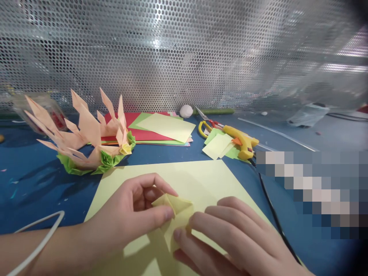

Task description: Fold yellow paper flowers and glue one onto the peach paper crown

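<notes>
Pinching a small folded yellow paper piece (176,209), the left hand (126,214) has its fingers (155,216) closed thumb against forefinger on the piece's left corner. The right hand (230,237) lies stretched out with 2 fingertips touching the piece's right edge; whether its thumb grips from beneath I cannot tell. The piece sits between both hands, raised slightly off a large yellow sheet (207,176) that lies on the blue bench (43,180).

It looks feather-light, thin and easily creased, so it would probably be best held at the folded corners, where the layers are stiffest, not on the loose flaps. Its long axis seems to run from the person toward the mesh wall, the triangular flap pointing away and slightly left.

A peach and green paper flower (86,142) stands well apart to the left, and a yellow glue gun (241,140) lies to the right
</notes>
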`<state>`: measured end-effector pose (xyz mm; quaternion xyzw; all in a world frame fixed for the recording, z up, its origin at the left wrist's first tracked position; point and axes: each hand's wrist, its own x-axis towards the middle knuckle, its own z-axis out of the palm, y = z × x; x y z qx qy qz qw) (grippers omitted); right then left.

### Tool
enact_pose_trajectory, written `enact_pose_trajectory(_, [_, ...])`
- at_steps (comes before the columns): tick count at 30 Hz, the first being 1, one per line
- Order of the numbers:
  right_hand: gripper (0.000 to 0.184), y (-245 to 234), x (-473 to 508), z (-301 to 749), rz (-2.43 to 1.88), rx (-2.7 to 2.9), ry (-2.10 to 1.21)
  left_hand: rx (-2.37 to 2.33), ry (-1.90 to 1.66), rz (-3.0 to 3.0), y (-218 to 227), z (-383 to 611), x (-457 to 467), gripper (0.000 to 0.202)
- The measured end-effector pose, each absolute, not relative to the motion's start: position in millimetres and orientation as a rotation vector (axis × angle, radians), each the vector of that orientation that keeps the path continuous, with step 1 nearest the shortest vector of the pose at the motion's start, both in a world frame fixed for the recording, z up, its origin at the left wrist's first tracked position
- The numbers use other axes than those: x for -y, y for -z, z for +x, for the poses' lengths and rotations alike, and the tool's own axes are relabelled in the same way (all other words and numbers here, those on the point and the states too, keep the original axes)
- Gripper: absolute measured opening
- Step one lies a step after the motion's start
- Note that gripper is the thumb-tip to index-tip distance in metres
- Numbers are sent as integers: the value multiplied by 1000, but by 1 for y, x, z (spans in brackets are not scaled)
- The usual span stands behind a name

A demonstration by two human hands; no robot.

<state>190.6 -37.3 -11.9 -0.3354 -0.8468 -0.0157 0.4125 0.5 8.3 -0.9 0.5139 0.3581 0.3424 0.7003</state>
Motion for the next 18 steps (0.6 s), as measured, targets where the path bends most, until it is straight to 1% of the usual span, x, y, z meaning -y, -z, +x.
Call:
enact_pose_trajectory(3, [20, 14, 33, 191, -763, 2095, 106, -788, -754, 1075, 2, 0, -9, 17])
enact_pose_trajectory(6, [34, 9, 32, 194, -732, 2144, 142, -836, -759, 1036, 2, 0, -10, 24])
enact_pose_trajectory(8, [36, 4, 31, 196, -770, 2241, 114, -848, -772, 1022, 2, 1, -11, 26])
enact_pose_trajectory(10, [29, 1, 30, 198, -815, 2293, 14, -827, -771, 1026, 1, 1, -10, 25])
enact_pose_trajectory(13, [15, 2, 28, 200, -885, 2175, -238, -831, -757, 1068, 1, 2, -8, 22])
enact_pose_trajectory(15, [12, 4, 27, 201, -909, 2091, -337, -880, -750, 1118, -1, 3, -6, 24])
enact_pose_trajectory(18, [12, 4, 25, 203, -898, 2083, -397, -999, -758, 1201, -4, 4, -6, 27])
